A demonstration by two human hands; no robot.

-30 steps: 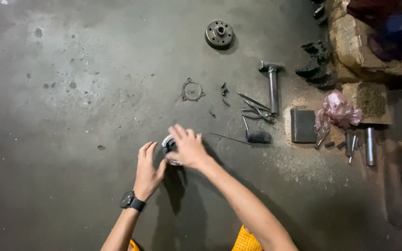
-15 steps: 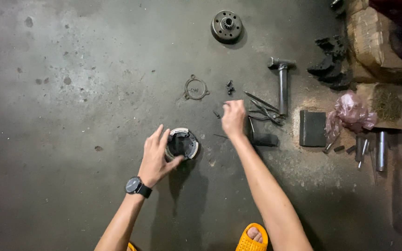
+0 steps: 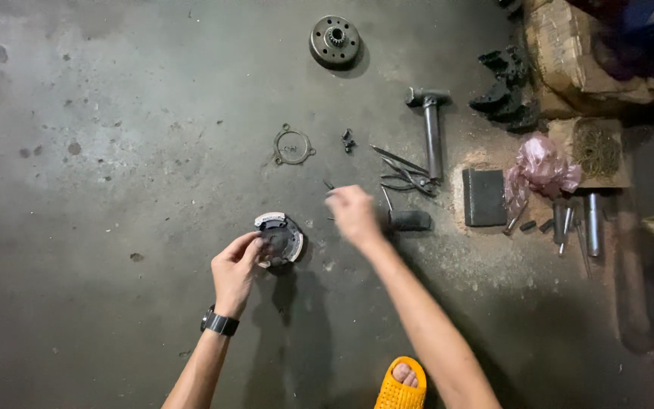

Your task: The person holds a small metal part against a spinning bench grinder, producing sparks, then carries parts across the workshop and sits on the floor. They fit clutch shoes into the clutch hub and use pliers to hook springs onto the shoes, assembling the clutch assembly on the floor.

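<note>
Pulled back from the pliers (image 3: 406, 178), the right hand (image 3: 353, 212) is blurred; I cannot tell its grip. Left hand (image 3: 235, 269) pinches the round metal disc (image 3: 280, 238) on the floor (image 3: 115, 151). Bare concrete lies leftward.

Two hands show: the left hand (image 3: 235, 266), with one dark wristwatch (image 3: 219, 323) on its wrist, and the right hand (image 3: 353, 214), blurred. One round clutch-shoe assembly (image 3: 278, 238) lies at the left hand's fingertips. Taking that assembly as the landmark: one thin metal ring plate (image 3: 294, 146) lies above it, one toothed round hub (image 3: 335, 39) far above it, one hammer (image 3: 431, 129) up and to its right, one pair of pliers (image 3: 409, 180) to its right, one dark rectangular block (image 3: 484, 198) farther right, and one pink plastic bag (image 3: 543, 167) beyond that. One orange sandal (image 3: 400, 387) shows below it.
</note>
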